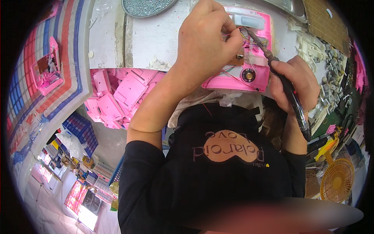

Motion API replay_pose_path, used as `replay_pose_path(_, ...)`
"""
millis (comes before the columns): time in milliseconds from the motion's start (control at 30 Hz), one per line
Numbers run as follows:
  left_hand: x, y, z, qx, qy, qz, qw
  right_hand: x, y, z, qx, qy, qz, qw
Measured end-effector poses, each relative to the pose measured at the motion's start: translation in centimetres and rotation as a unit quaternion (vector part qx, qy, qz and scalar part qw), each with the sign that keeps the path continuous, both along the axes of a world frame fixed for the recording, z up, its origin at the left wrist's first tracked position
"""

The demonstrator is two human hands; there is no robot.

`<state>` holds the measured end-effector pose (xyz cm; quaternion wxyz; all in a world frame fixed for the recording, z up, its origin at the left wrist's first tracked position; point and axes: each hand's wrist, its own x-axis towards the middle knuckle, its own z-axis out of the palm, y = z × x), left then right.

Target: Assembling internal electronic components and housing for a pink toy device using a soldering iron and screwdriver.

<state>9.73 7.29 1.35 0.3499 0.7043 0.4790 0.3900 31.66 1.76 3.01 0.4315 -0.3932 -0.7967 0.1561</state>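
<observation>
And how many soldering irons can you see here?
1: the dark-handled soldering iron in the right hand, its tip near the left hand, over the pink housing. Others could be hidden in the clutter at the right.

The person wears a black top (pixel 230 187) with black sleeves (pixel 136 169) whose edges leave both forearms (pixel 161 105) bare. Across its front sits a tan, heart-like patch (pixel 228 141) with two rounded lobes, overlaid by dark, curving lettering (pixel 229 150); a tiny yellow heart (pixel 267 165) marks the print's edge toward the right sleeve (pixel 294 173).
</observation>
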Motion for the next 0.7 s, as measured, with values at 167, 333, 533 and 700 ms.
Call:
replay_pose_path(167, -0.1, 0.0, 0.0, 0.022, 0.014, -0.001, 1.000, 0.1, 0.1, 0.0, 0.005, -0.005, 0.016, 1.000)
replay_pose_path(333, 0.1, -0.1, 0.0, -0.001, 0.004, 0.008, 1.000, 0.9, -0.3, 0.5, -0.028, 0.003, 0.017, 0.999)
replay_pose_path(533, 0.5, -0.2, 1.2, 0.036, 0.035, 0.013, 0.999, 1.0, -0.1, 0.7, -0.051, 0.008, 0.019, 0.998)
replay_pose_path(700, 0.3, -0.2, -0.3, 0.021, 0.015, 0.016, 1.000, 0.9, 0.3, 0.6, -0.051, 0.013, 0.028, 0.998)
